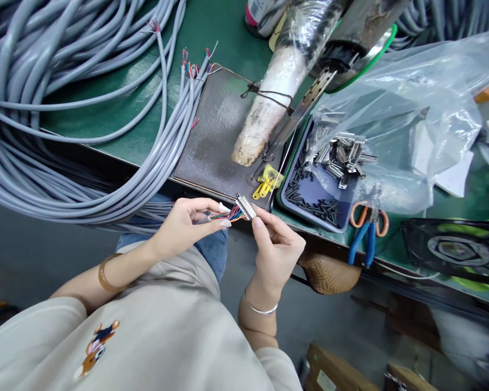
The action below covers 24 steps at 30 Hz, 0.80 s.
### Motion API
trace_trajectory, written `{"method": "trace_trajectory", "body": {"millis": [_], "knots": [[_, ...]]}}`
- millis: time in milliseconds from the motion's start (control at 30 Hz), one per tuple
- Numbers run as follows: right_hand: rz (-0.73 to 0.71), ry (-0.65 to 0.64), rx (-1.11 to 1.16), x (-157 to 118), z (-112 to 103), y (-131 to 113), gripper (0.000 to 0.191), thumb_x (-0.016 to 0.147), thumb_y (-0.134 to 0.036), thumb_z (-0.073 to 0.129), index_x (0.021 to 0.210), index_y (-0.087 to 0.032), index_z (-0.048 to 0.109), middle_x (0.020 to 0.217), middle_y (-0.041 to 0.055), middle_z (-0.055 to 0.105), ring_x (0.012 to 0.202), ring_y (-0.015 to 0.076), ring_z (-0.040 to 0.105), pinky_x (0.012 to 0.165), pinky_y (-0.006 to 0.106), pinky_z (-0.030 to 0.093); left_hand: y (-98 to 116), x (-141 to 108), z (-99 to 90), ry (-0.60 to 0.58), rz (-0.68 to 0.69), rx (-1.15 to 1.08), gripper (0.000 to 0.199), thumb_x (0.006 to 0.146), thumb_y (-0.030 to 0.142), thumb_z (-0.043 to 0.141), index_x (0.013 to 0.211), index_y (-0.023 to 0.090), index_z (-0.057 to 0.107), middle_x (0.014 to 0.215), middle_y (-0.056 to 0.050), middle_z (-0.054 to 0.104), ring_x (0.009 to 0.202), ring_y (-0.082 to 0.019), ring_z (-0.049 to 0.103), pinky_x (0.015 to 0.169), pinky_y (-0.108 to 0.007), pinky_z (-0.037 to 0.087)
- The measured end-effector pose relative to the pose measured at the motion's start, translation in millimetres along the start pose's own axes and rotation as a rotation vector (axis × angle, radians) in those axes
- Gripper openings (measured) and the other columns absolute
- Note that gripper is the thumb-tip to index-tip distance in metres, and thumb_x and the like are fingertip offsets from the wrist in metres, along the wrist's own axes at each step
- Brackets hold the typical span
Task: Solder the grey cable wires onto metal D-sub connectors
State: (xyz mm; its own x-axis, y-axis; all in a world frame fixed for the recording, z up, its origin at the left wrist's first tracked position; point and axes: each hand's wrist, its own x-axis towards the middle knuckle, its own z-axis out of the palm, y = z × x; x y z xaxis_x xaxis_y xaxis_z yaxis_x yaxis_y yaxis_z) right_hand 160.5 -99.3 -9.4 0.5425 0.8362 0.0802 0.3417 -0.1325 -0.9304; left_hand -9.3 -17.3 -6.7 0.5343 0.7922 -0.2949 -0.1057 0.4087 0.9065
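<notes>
Left of a blue parts tray [344, 210], near its closest corner, two hands hold a multi-pin metal connector [245, 207] in the air. The left hand [187, 220] pinches thin coloured wires [236, 213] between thumb and finger; the right hand [275, 241] grips the connector's other end, fingertips close together. From where I stand, strain looks the main risk: pulling the hands apart could snap a wire or tug one loose. Crowded wires might also cross or touch. A slackened right grip could let the connector swing or fall.

Fingers cover part of the wires, so I cannot tell whether each meets a pin. Grey cables [118, 203] loop farther left of the tray; whether the held wires belong to one is hidden. Over the tray, a clear plastic bag [411, 157] veils some loose metal connectors [352, 155] and the far end.
</notes>
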Motion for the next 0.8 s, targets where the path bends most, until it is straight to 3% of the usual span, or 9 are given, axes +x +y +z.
{"method": "trace_trajectory", "body": {"millis": [133,267,333,433,533,600,700,800], "knots": [[-0.026,0.009,-0.078,-2,-1,-3,0.027,0.088,-0.041,0.074,0.104,-0.022,0.083,0.076,0.0032,0.075,0.060,0.0135,0.062,0.052,0.025,0.044,0,0,0.2,-0.014,-0.026,-0.032,0.029,0.072,0.030,0.091,0.091,0.011,0.080,0.085,-0.006,0.080,0.074,-0.014,0.073,0.074,-0.025,0.062],[-0.146,0.042,-0.085,-3,-4,-6,0.022,0.091,-0.040,0.072,0.098,-0.022,0.083,0.065,-0.0002,0.069,0.050,0.0108,0.055,0.047,0.025,0.039,-1,1,1.0,0.063,0.006,-0.061,0.027,0.074,0.030,0.088,0.092,0.012,0.077,0.091,-0.006,0.078,0.074,-0.012,0.070,0.070,-0.023,0.059],[-0.273,0.156,-0.035,-1,-5,-10,0.023,0.093,-0.041,0.069,0.089,-0.022,0.082,0.055,-0.0029,0.060,0.045,0.0098,0.050,0.045,0.024,0.035,0,3,0.3,0.083,0.038,-0.100,0.027,0.071,0.026,0.088,0.090,0.014,0.074,0.086,-0.004,0.075,0.066,-0.009,0.063,0.059,-0.019,0.052],[-0.432,0.431,0.026,5,0,-20,0.029,0.094,-0.042,0.066,0.076,-0.022,0.075,0.050,-0.0051,0.050,0.038,0.0076,0.039,0.040,0.024,0.028,5,9,-0.5,0.030,0.043,-0.184,0.026,0.069,0.022,0.084,0.088,0.016,0.068,0.073,0.001,0.065,0.050,-0.004,0.046,0.045,-0.017,0.037],[-0.472,0.588,0.034,10,4,-28,0.029,0.095,-0.042,0.065,0.075,-0.022,0.072,0.052,-0.0057,0.049,0.037,0.0065,0.034,0.039,0.024,0.026,14,14,1.9,-0.031,0.027,-0.199,0.021,0.073,0.023,0.080,0.085,0.016,0.065,0.060,0.005,0.055,0.044,-0.003,0.038,0.044,-0.017,0.032],[-0.406,0.497,-0.020,12,5,-31,0.029,0.097,-0.042,0.063,0.080,-0.022,0.074,0.054,-0.0047,0.052,0.040,0.0074,0.040,0.041,0.024,0.030,19,16,5.3,-0.044,0.028,-0.148,0.018,0.074,0.022,0.079,0.083,0.016,0.064,0.054,0.007,0.051,0.044,-0.004,0.042,0.045,-0.017,0.035],[-0.246,0.207,-0.062,16,5,-27,0.022,0.095,-0.039,0.067,0.087,-0.022,0.078,0.063,-0.0022,0.060,0.050,0.0090,0.052,0.046,0.023,0.036,24,19,9.8,-0.083,0.032,-0.077,0.017,0.075,0.020,0.078,0.085,0.014,0.066,0.059,0.004,0.061,0.048,-0.005,0.050,0.047,-0.017,0.041],[-0.118,0.026,-0.003,19,7,-19,0.016,0.089,-0.036,0.073,0.089,-0.021,0.078,0.072,-0.0009,0.065,0.053,0.0082,0.051,0.046,0.022,0.035,23,21,11.9,-0.115,0.046,-0.041,0.017,0.078,0.020,0.077,0.090,0.012,0.070,0.067,0.000,0.068,0.051,-0.006,0.055,0.049,-0.017,0.045]]}}
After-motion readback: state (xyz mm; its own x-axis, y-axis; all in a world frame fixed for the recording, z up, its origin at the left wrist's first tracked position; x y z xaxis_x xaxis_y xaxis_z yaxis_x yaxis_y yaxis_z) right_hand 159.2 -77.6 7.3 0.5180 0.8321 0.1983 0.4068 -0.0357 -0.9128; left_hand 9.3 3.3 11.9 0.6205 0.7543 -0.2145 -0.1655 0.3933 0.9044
